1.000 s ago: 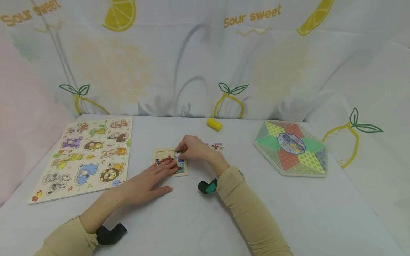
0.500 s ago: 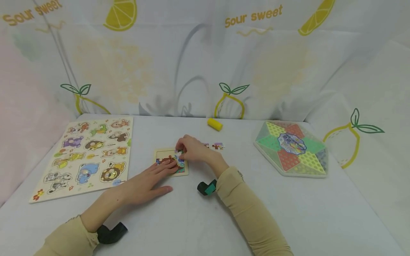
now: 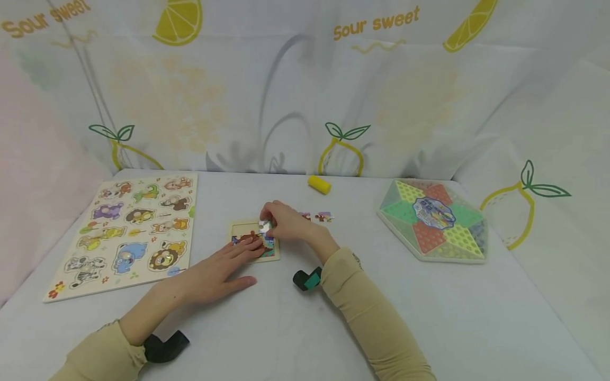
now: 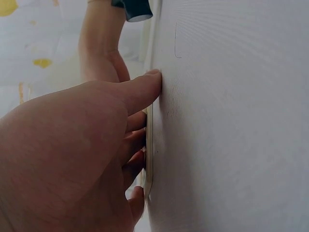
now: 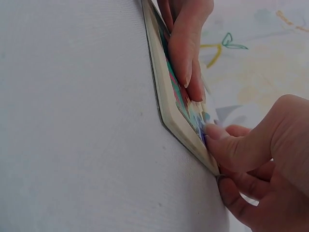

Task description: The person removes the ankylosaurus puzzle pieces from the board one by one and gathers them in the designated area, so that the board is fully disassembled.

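A small wooden jigsaw puzzle tray (image 3: 272, 259) with a colourful picture lies mid-table. My left hand (image 3: 209, 276) rests across its lower left part, fingers stretched over the assembled pieces, with the thumb on the cloth beside it. At the tray's upper right corner my right hand (image 3: 288, 221) pinches a puzzle piece (image 3: 265, 227), which shows a pale shine in the head view. In the right wrist view, the right thumb (image 5: 219, 137) presses at the picture's edge while other fingers curl around the tray's corner. The piece is partly hidden by the fingers.
Loose puzzle pieces (image 3: 325, 217) lie just right of my right hand. A yellow cylinder (image 3: 319, 184) sits behind them. At left is a large animal peg board (image 3: 128, 233); at right, a hexagonal Chinese checkers box (image 3: 433, 219). A printed curtain hangs behind the table.
My right fingers have shifted slightly at the tray's corner, and the piece under them has tilted so that it shows a pale shine. The left hand has stayed in place.
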The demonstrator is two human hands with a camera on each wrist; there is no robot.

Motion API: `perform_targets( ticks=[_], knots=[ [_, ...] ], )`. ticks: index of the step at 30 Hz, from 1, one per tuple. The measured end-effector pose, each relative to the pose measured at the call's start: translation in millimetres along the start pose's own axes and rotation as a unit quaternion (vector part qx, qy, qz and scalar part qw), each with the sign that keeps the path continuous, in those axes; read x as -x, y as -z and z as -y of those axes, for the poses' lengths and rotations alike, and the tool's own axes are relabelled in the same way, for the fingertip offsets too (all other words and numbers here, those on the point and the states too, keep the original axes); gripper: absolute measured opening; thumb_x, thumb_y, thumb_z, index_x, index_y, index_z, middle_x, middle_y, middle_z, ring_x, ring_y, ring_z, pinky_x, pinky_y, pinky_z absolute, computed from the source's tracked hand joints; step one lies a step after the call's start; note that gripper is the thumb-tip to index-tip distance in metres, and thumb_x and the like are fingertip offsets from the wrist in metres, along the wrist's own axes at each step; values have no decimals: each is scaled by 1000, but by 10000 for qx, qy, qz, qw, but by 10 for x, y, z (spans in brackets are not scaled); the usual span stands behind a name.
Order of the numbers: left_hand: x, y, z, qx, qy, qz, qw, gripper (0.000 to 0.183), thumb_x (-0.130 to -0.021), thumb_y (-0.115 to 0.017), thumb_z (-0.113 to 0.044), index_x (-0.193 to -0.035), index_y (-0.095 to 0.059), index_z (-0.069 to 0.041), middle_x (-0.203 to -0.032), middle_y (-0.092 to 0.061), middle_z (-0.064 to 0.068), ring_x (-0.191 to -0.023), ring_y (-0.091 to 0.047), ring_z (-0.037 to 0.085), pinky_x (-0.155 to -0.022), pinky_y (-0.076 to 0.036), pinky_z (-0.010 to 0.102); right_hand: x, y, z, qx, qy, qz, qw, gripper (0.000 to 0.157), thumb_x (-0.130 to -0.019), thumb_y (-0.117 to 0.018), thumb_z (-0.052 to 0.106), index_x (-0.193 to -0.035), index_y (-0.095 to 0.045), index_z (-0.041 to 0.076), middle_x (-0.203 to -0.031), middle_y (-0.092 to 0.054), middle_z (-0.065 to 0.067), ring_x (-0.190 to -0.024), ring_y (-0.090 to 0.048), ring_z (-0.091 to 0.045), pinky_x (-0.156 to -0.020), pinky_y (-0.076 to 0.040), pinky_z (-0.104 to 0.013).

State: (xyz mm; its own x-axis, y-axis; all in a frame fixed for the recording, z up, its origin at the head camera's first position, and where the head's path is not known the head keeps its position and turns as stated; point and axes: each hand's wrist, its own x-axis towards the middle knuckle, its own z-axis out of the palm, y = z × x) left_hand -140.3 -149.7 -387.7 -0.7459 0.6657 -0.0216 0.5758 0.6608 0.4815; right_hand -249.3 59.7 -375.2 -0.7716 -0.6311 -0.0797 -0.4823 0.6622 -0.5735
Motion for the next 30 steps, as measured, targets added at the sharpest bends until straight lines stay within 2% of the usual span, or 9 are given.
perform_targets(
  ticks=[19, 26, 30],
  knots=[
    [-4, -15, 15, -2, -51, -61, 10000, 62, -102, -55, -42, -154, -40, -12, -164, -29, 5, -153, -22, 32, -122, -16, 57, -39, -24, -31, -284, -106, -101, 9995, 23, -93, -70, 9, -111, -57, 8, -106, -60, -6, -90, -54, -16, -76, -45, -22],
    [-2, -12, 12, 38, -24, -46, 10000, 62, -102, -55, -41, -154, -40, -13, -164, -28, 5, -153, -21, 32, -122, -16, 57, -29, -39, -25, -56, -138, -87, 9999, 27, -95, -68, 12, -121, -61, 10, -112, -61, -8, -92, -53, -17, -80, -45, -25],
    [-2, -11, 11, 70, 5, -26, 10000, 62, -102, -55, -42, -154, -39, -13, -165, -28, 5, -153, -21, 32, -122, -15, 57, -29, -53, -36, 92, -90, -139, 9998, 22, -96, -67, 12, -118, -64, 10, -107, -61, -7, -91, -53, -17, -80, -44, -26]
  ],
)
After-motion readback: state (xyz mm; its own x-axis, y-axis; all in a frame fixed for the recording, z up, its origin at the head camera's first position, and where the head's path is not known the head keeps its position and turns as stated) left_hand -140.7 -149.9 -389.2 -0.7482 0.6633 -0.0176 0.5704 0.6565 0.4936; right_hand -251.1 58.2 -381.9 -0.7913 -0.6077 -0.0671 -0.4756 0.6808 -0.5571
